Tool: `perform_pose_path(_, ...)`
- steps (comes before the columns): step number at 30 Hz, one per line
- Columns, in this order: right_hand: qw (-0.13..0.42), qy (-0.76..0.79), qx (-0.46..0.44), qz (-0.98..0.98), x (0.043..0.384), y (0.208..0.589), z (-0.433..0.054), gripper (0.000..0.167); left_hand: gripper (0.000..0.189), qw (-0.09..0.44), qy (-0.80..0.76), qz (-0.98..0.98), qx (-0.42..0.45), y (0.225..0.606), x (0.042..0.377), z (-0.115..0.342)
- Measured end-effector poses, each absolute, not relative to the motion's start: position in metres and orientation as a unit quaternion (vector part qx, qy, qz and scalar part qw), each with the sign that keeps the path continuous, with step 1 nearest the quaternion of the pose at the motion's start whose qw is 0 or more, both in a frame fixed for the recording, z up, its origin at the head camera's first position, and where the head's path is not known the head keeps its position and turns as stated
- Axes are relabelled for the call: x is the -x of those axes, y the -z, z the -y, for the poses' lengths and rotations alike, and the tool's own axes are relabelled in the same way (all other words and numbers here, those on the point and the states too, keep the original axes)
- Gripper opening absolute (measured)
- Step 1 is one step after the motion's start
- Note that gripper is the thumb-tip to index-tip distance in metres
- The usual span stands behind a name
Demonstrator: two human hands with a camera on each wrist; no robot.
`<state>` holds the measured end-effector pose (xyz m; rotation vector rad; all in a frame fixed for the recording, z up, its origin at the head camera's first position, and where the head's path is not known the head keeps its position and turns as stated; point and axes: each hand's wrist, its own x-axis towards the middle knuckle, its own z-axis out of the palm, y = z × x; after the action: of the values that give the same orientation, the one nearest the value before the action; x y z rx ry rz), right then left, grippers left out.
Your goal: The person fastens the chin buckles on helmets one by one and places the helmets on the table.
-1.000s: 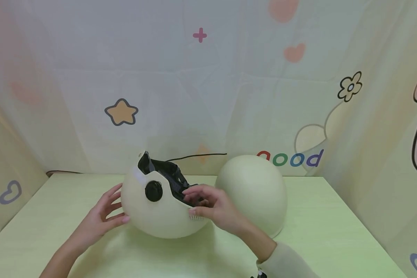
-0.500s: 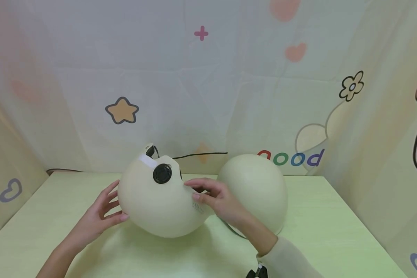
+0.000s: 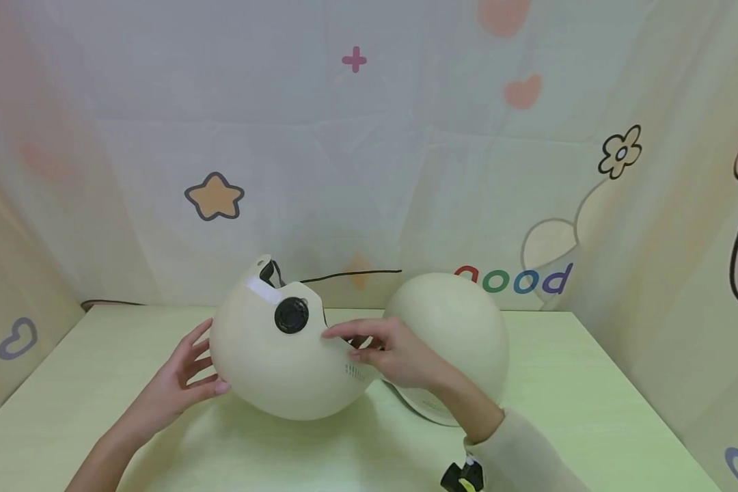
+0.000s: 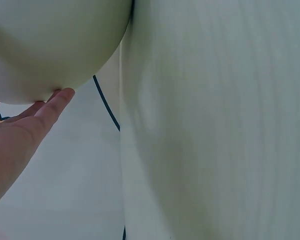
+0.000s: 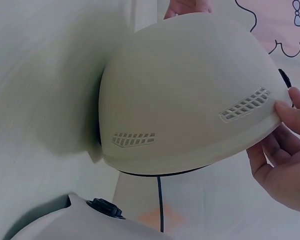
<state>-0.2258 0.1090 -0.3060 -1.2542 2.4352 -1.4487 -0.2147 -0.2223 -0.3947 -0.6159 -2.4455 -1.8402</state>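
A cream helmet (image 3: 277,383) sits tilted on its shell, its round black knob (image 3: 292,315) facing me and its opening turned away to the back right. The left hand (image 3: 172,389) has its fingers spread, their tips against the shell's left side. In the left wrist view, those fingers (image 4: 55,107) lie almost straight on the curved shell. At the helmet's right rim, the right hand (image 3: 406,355) pinches the edge between thumb and fingers. Its thumb lies close to the vent slots (image 5: 245,105) in the right wrist view, while the other fingers go under the rim.
Just right of the held helmet stands a second cream helmet (image 3: 461,321), dome up, partly behind the right forearm. Both rest on a pale green table (image 3: 578,424). A patterned curtain (image 3: 270,137) hangs behind, with a thin dark cable (image 3: 350,273) across it.
The helmet has turned in the hands: its dark lining has swung mostly out of sight, and the knob has moved up and right. The right hand rose slightly with the rim; the left stayed nearly still.
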Motion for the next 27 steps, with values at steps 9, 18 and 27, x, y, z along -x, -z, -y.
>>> perform_pose_path(9, 0.029, 0.475, 0.395, -0.786, 0.226, 0.307, -0.109, 0.037, 0.093, -0.069, 0.619, 0.754, 0.209, 0.403, 0.234, 0.232)
perform_pose_path(18, 0.037, 0.487, 0.374, -0.789, 0.225, 0.307, -0.109, 0.038, 0.102, -0.104, 0.631, 0.735, 0.227, 0.41, 0.241, 0.235)
perform_pose_path(27, 0.039, 0.51, 0.351, -0.784, 0.226, 0.309, -0.113, 0.037, 0.1, -0.097, 0.621, 0.744, 0.229, 0.405, 0.236, 0.234)
